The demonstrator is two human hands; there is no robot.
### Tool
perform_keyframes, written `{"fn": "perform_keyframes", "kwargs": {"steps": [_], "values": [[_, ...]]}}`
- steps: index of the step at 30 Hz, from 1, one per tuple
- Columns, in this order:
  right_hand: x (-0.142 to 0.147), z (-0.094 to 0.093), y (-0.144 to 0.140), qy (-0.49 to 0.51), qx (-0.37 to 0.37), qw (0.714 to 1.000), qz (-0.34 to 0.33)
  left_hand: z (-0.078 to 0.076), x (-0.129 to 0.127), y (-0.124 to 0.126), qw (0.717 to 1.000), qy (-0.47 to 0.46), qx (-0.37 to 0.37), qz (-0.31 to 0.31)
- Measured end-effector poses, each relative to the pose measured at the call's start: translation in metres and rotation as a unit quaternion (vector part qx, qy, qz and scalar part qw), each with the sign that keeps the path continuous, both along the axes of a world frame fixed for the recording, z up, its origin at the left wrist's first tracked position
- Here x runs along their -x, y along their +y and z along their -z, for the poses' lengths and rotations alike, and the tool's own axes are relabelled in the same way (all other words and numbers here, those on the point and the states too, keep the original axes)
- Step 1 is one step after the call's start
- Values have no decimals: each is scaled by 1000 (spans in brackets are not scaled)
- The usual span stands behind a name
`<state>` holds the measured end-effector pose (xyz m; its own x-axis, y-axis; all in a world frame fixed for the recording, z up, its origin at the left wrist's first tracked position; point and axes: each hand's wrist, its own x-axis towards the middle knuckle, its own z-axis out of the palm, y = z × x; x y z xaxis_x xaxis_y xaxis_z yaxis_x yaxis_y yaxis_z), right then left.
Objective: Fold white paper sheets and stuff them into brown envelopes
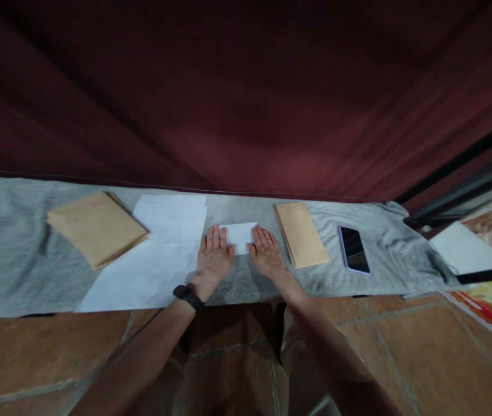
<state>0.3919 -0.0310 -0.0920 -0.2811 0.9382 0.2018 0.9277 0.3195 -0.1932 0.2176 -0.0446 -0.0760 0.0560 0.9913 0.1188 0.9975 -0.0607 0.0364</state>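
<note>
A small folded white paper (239, 236) lies on the grey cloth (7, 254) in front of me. My left hand (213, 257) rests flat with its fingers together on the paper's left edge; a black band sits on that wrist. My right hand (267, 253) lies flat on the paper's right edge, fingers extended. Both palms press down and neither hand grips anything.
A stack of white sheets (155, 254) lies left of my hands, with a pile of brown envelopes (96, 228) beyond it. Another brown envelope stack (301, 234) and a dark phone (354, 249) lie to the right. A dark red curtain (246, 92) hangs behind.
</note>
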Motion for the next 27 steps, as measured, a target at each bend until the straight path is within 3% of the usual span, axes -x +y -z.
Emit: {"fn": "perform_keyframes", "kwargs": {"steps": [9,18,27], "values": [[-4,5,-2,3,-22,1000,-12,-20,-15,-13,999,-1,25,43],[-7,11,-3,-9,-45,999,-14,-20,-26,-32,995,-51,34,77],[-11,11,0,-5,-37,999,-11,-22,-28,-30,996,16,48,79]]}}
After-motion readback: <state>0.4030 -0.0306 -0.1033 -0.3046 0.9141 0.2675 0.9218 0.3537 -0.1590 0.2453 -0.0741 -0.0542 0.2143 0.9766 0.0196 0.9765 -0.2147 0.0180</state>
